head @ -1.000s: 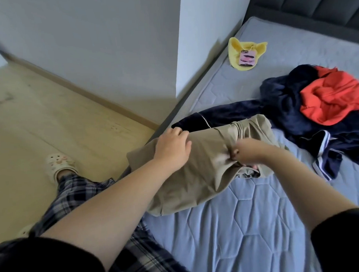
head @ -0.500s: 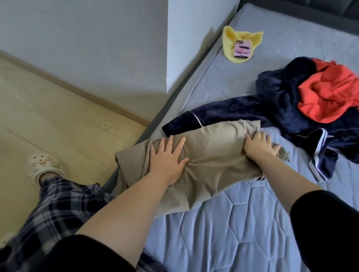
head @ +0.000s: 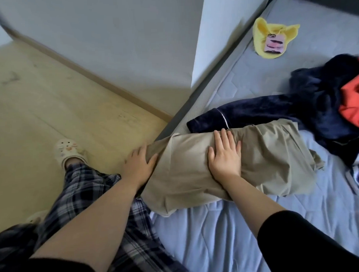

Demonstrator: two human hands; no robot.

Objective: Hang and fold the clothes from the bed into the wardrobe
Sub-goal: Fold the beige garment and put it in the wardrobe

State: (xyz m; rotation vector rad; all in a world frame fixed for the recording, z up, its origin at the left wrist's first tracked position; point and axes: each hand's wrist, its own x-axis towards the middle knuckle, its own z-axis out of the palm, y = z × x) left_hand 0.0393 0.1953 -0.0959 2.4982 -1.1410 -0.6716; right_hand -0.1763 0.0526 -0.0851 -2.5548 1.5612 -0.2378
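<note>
A beige garment point(head: 267, 159) lies folded across the near left edge of the bed point(head: 218, 236), its left end hanging over the side. My right hand point(head: 224, 158) rests flat on its middle, fingers spread. At the overhanging left end, my left hand point(head: 139, 164) lies against the cloth with fingers apart; a grip is not visible. Behind the beige piece lies a dark navy garment point(head: 275, 110) with white piping, and an orange-red garment point(head: 354, 103) sits on top of the navy pile at the right edge.
A yellow cloth item with a pink tag point(head: 273, 39) lies farther up the bed. A white wall corner point(head: 194, 54) stands beside the mattress. The wooden floor point(head: 51, 109) is on the left, with my plaid-trousered leg and a cream clog point(head: 67, 152).
Both hands slid left along the beige garment: the right from its right end to the middle, the left from the middle to the overhanging end. The camera view also shifted.
</note>
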